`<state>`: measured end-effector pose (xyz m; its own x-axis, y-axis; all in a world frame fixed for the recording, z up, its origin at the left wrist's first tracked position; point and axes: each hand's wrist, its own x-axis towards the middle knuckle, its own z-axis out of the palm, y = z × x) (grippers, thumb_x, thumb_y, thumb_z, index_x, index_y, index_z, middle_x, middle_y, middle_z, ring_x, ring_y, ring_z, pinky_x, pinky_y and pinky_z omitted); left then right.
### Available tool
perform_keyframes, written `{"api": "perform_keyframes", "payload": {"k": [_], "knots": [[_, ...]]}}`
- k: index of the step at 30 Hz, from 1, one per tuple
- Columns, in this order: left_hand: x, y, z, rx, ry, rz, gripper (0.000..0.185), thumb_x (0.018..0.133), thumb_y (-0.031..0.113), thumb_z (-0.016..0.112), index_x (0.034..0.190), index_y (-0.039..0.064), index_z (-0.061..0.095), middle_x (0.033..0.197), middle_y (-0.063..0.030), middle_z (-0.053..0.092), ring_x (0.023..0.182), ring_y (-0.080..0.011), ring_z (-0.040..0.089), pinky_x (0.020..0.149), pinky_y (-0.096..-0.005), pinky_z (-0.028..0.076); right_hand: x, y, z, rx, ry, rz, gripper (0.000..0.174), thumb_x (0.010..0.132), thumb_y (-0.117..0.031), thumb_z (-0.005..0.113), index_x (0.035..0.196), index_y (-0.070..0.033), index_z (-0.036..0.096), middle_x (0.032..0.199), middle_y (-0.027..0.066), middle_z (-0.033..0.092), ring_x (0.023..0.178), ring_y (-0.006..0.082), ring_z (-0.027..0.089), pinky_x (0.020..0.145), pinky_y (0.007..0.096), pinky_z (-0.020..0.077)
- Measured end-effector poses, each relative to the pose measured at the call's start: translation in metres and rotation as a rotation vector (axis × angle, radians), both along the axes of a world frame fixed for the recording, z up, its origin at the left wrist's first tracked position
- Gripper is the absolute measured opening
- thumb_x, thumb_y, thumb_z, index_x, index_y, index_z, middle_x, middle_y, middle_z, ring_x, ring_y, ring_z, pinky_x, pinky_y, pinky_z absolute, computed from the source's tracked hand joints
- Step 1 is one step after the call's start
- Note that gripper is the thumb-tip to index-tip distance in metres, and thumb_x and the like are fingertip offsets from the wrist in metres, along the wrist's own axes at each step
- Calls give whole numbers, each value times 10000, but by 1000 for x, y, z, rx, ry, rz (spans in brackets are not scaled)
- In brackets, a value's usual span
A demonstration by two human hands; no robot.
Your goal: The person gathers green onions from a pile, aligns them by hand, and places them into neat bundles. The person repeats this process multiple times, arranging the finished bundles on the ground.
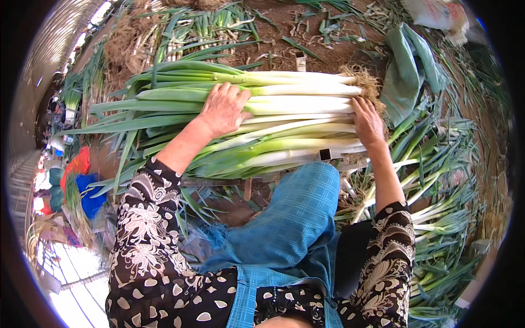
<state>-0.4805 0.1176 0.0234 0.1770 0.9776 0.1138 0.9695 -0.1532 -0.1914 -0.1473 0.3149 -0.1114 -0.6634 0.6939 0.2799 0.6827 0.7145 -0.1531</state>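
A thick row of long green onions [301, 104] lies crosswise in front of me, leaves to the left, white stalks and roots to the right. My left hand [225, 105] curls over an upper stalk where green turns to white, its thumb on the near side. At the root end of the stalks, my right hand [369, 121] has its fingers over the same onion; its palm side is hidden. Brown roots [363, 80] show beyond those fingers. Under the pile, metal frame ends stick out, one square tube [325, 154] near my knee and another [301, 61] on the far side.
More green onions [439, 229] are heaped on the ground at right. A green woven sack [404, 74] lies beyond my right hand. Bundles with roots [197, 33] lie at the far left on bare soil [279, 20]. My knee in blue cloth [303, 197] is close below the pile.
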Motion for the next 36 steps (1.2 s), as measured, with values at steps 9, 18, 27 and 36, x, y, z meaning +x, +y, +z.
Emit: {"api": "perform_keyframes", "payload": {"k": [9, 18, 27, 36], "knots": [[-5, -6, -23, 104, -39, -9, 487, 731, 235, 739, 1190, 116, 627, 1092, -81, 598, 1049, -265, 538, 921, -436, 382, -8, -1, -15, -16, 90, -76, 464, 877, -128, 542, 1339, -84, 530, 1449, 177, 440, 1343, 375, 397, 1083, 448, 350], [3, 1, -30, 101, 79, 63, 589, 861, 530, 576, 1278, 115, 591, 1417, -111, 480, 1332, -311, 398, 1037, -548, 307, -24, 4, 3, -137, 185, -110, 639, 933, -381, 522, 1465, -68, 355, 1537, 156, 314, 1434, 355, 250, 1156, 468, 228], [-7, 10, -50, 8, 38, 136, 530, 881, 407, 598, 1350, 169, 534, 1429, -50, 497, 1359, -293, 404, 1082, -609, 243, -29, 6, 7, -283, 130, -174, 778, 935, -593, 425, 1470, -37, 327, 1551, 154, 289, 1441, 335, 248, 1135, 529, 244], [-57, 23, -79, 50, 247, 21, 569, 960, 347, 494, 1482, 161, 365, 1491, -70, 416, 1356, -290, 390, 1095, -497, 278, 183, -221, -4, -968, 582, -288, 610, 926, -476, 522, 1330, -20, 522, 1320, 210, 541, 1267, 329, 477, 1074, 388, 356]]}}
